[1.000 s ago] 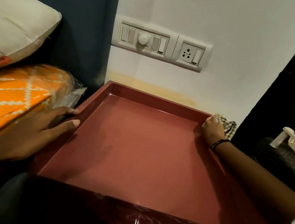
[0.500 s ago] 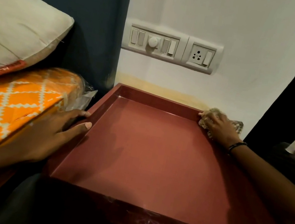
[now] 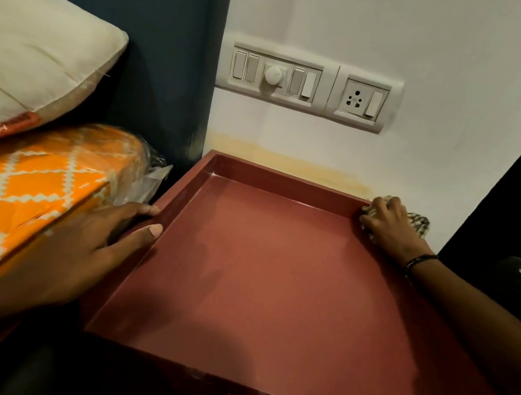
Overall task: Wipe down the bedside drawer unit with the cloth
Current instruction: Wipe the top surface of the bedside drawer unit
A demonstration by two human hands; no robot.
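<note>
The bedside drawer unit fills the centre and lower half of the frame: a smooth, glossy reddish-brown top shaped like a shallow square tray, with a low raised lip running round its edges and a darker, shinier front face at the bottom of the frame. At the upper right corner of that tray the right hand is curled over a bunched checked cloth, gripping it and pressing it against the back corner of the lip; soft folds of the fabric stick out behind the knuckles toward the wall, and a thin dark bracelet circles the wrist. At centre left the left hand lies relaxed and released, fingers nearly straight, its fingertips resting on the left lip of the unit and holding nothing. Just left of it sits an orange fabric bundle with a white zigzag diamond pattern, wrapped in crinkled clear plastic, and a plump cream pillow leans on top of it in the upper left. Behind these stands a dark blue padded headboard. On the matte white wall in the upper centre is a white plastic switch panel with rocker switches, a round dial and a socket.
</note>
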